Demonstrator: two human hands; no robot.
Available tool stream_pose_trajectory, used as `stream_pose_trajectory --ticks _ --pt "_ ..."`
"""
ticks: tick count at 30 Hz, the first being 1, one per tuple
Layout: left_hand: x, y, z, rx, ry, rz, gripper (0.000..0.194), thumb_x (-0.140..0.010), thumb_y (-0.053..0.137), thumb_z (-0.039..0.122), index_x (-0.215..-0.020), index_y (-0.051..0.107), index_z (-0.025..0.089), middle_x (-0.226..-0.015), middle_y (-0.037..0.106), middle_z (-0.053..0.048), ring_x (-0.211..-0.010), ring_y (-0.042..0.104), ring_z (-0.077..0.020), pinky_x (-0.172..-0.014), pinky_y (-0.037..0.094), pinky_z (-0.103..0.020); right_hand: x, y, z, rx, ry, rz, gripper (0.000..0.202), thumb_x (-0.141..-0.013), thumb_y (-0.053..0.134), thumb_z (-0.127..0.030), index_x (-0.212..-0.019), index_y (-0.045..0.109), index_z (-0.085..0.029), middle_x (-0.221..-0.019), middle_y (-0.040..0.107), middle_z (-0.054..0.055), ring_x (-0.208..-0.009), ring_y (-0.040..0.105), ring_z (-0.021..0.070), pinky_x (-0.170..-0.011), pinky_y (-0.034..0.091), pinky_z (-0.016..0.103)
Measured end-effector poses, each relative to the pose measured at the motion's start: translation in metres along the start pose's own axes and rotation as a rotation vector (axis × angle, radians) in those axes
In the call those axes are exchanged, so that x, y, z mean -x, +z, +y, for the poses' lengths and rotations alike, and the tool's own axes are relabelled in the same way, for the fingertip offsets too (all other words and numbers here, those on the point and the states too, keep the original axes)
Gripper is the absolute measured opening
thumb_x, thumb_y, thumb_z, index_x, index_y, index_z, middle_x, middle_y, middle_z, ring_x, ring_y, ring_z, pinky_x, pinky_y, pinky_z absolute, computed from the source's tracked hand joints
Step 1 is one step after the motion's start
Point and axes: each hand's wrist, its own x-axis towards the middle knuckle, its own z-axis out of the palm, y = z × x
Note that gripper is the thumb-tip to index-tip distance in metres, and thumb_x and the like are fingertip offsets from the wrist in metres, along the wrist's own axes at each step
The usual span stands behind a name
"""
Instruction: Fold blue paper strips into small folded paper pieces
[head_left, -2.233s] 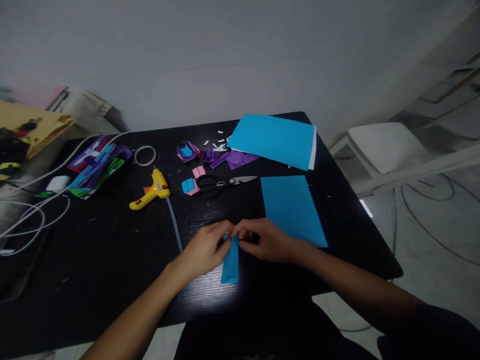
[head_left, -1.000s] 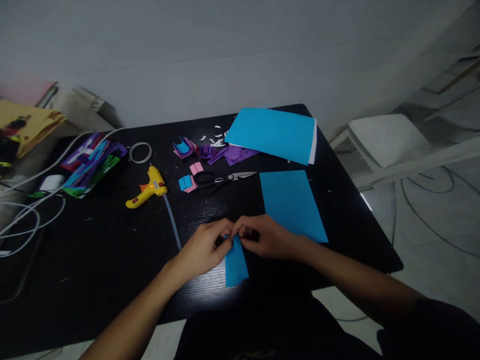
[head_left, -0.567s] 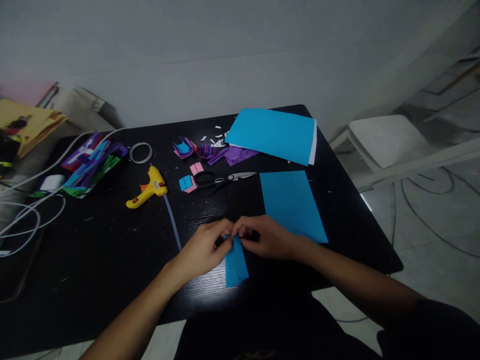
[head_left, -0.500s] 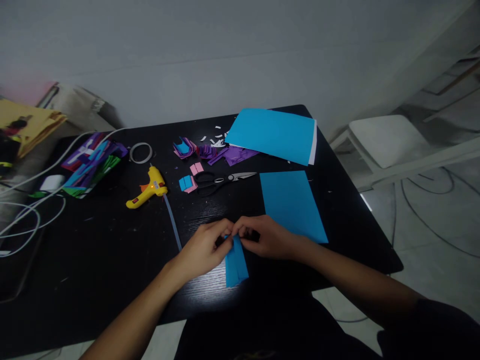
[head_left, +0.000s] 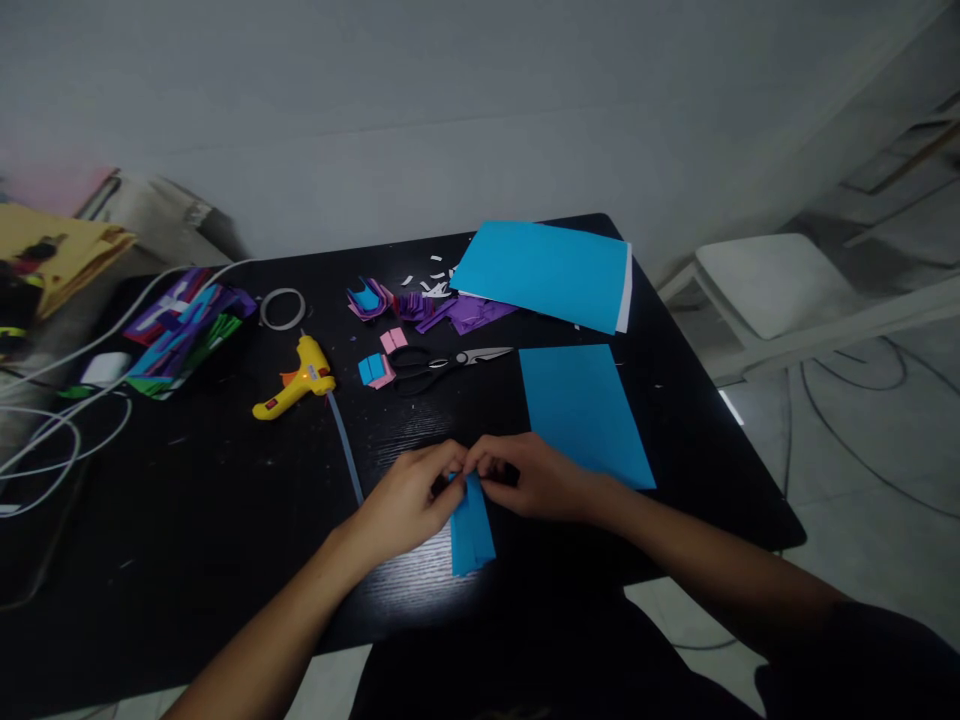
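Observation:
A narrow folded blue paper strip (head_left: 471, 530) lies near the front edge of the black table (head_left: 225, 520), its far end between my fingers. My left hand (head_left: 411, 492) pinches that end from the left. From the right, my right hand (head_left: 529, 475) pinches the same end, its fingertips touching those of the left. The fingers hide the top of the strip. Just beyond my right hand is a flat blue sheet (head_left: 581, 405). Black-handled scissors (head_left: 442, 365) lie further back, beside small folded blue and pink paper pieces (head_left: 375, 370).
A yellow glue gun (head_left: 300, 380) with a glue stick rests left of centre, near a roll of tape (head_left: 283, 309). Blue and white sheets (head_left: 544, 270), purple paper (head_left: 476, 312) and white scraps lie at the back. White cables (head_left: 75, 420) cross the left side; a white chair (head_left: 772, 285) stands right.
The folds at the near end of the blue strip sit slightly flatter and closer together. Both hands keep their pinch in the same place.

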Motion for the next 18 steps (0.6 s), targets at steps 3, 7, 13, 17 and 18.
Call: stream_pose_trajectory --ticks 3,7,13,17,18 --pt "-0.0002 -0.0001 0.0000 0.004 -0.011 -0.010 0.014 -0.093 0.050 0.014 -0.094 0.063 0.020 -0.080 0.062 0.002 -0.067 0.058 -0.0129 -0.061 0.042 -0.024 -0.0004 0.0002 0.0007 0.002 -0.004 -0.001 0.022 -0.088 0.066 -0.011 -0.107 0.070 -0.021 -0.085 0.072 0.000 -0.074 0.066 0.0143 -0.071 0.051 0.026" --pt "0.0007 0.0000 0.0005 0.003 -0.016 -0.012 0.014 -0.093 0.050 0.013 -0.093 0.063 0.020 -0.079 0.061 0.002 -0.066 0.058 -0.0131 -0.061 0.042 -0.024 -0.0007 -0.0003 0.0006 0.001 -0.014 -0.001 0.022 -0.088 0.066 -0.011 -0.107 0.069 -0.021 -0.085 0.071 0.000 -0.073 0.066 0.0144 -0.071 0.051 0.026" --pt "0.0008 0.0004 0.0011 -0.004 -0.006 -0.009 0.015 -0.093 0.050 0.013 -0.093 0.063 0.020 -0.079 0.062 0.002 -0.067 0.058 -0.0135 -0.062 0.043 -0.025 -0.0004 -0.0012 -0.0005 -0.008 0.000 -0.020 0.022 -0.089 0.067 -0.012 -0.109 0.069 -0.021 -0.085 0.071 0.000 -0.073 0.066 0.0144 -0.072 0.052 0.027" --pt "0.0007 0.0003 0.0005 0.000 -0.006 -0.007 0.016 -0.093 0.050 0.012 -0.095 0.063 0.020 -0.081 0.064 0.002 -0.069 0.060 -0.0139 -0.064 0.044 -0.025 -0.0001 -0.0009 0.0000 -0.004 -0.003 -0.014 0.023 -0.089 0.066 -0.011 -0.109 0.070 -0.021 -0.086 0.072 0.000 -0.074 0.066 0.0145 -0.073 0.052 0.027" --pt "0.0006 0.0003 0.0002 0.002 -0.005 -0.008 0.016 -0.093 0.050 0.012 -0.095 0.063 0.020 -0.081 0.064 0.001 -0.069 0.060 -0.0140 -0.064 0.044 -0.025 -0.0001 -0.0009 0.0001 -0.002 -0.005 -0.014 0.023 -0.089 0.066 -0.011 -0.109 0.070 -0.021 -0.086 0.072 0.000 -0.075 0.066 0.0146 -0.073 0.052 0.027"
